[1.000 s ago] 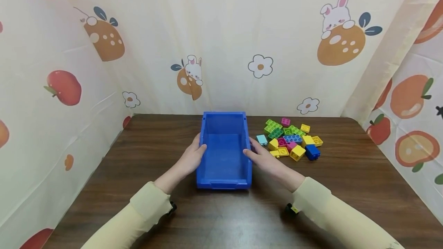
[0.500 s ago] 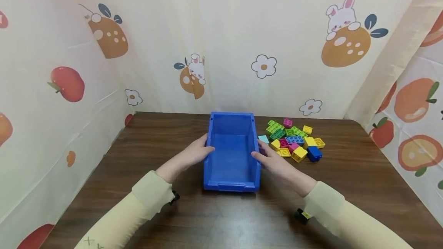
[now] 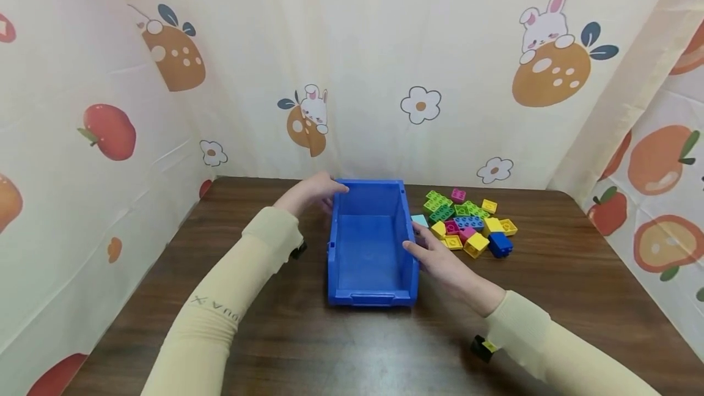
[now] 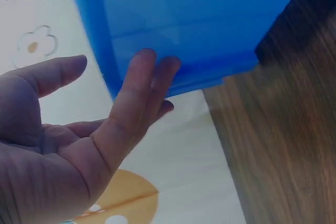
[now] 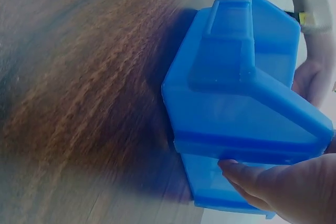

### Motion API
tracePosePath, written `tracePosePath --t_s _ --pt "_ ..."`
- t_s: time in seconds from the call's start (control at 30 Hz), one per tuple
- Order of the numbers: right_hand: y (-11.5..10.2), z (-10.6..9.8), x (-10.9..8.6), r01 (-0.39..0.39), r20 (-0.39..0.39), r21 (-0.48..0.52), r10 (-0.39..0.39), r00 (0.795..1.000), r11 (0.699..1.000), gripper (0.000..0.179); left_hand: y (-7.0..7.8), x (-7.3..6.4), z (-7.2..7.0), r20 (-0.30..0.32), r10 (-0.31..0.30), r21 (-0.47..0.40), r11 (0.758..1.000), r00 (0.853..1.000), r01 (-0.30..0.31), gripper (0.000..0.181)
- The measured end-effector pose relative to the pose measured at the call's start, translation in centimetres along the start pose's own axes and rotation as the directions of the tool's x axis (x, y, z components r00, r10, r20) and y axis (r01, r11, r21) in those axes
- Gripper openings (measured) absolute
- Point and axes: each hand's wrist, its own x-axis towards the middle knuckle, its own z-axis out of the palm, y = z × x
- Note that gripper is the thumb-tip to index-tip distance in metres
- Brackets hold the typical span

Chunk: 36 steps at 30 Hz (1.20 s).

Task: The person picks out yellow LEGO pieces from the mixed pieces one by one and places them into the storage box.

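One blue bin (image 3: 368, 252), head view: centre of the frame, on the dark wood-grain table (image 3: 379, 353), low lip facing the bottom edge.
Left hand (image 3: 318, 189), head view: at the bin's upper-left corner, thumb near the rim.
Right hand (image 3: 445, 264), head view: grips the bin's right wall, thumb at the rim.
Toy bricks (image 3: 469, 223), head view: scattered right of centre in yellow, green, pink and blue.
Printed cloth (image 3: 352, 47), head view: across the top, with rabbits, fruit and flowers.
Loose fingers, left wrist view: left hand at the left, thumb spread clear of the bin, fingertips at its wall; how firmly they press cannot be told.
Bin wall, right wrist view: right of centre, the right hand's fingertips against its lower edge; the left hand shows partly at upper right.
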Motion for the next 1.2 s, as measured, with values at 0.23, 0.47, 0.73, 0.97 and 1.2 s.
tracePosePath --t_s 0.23,0.47,0.73,0.97,1.2 --pt "-0.2 0.4 0.1 -0.007 -0.008 0.035 0.007 1.0 0.999 0.08 0.2 1.8 0.0 -0.065 0.0 -0.051 0.999 0.998 -0.003 0.035" --pt "-0.1 0.5 0.0 -0.01 0.004 0.055 0.009 1.0 0.998 0.083 0.0 1.9 -0.5 -0.03 -0.021 0.003 1.0 0.999 0.022 0.033" --pt "-0.5 -0.2 -0.2 -0.01 0.013 -0.029 0.011 1.0 1.0 0.084 -0.1 1.9 -0.6 -0.025 -0.045 -0.074 0.996 0.999 0.043 0.036" --pt "-0.9 -2.1 -0.4 0.099 0.019 -0.391 -0.099 0.995 0.915 0.065 -0.3 2.0 -0.3 -0.066 -0.004 -0.021 1.0 0.998 0.002 0.028" --pt "-0.6 -4.9 0.3 0.248 0.052 -0.69 -0.295 0.954 0.68 0.041 -0.2 2.1 0.6 -0.196 0.058 0.155 0.988 0.979 -0.028 0.015"
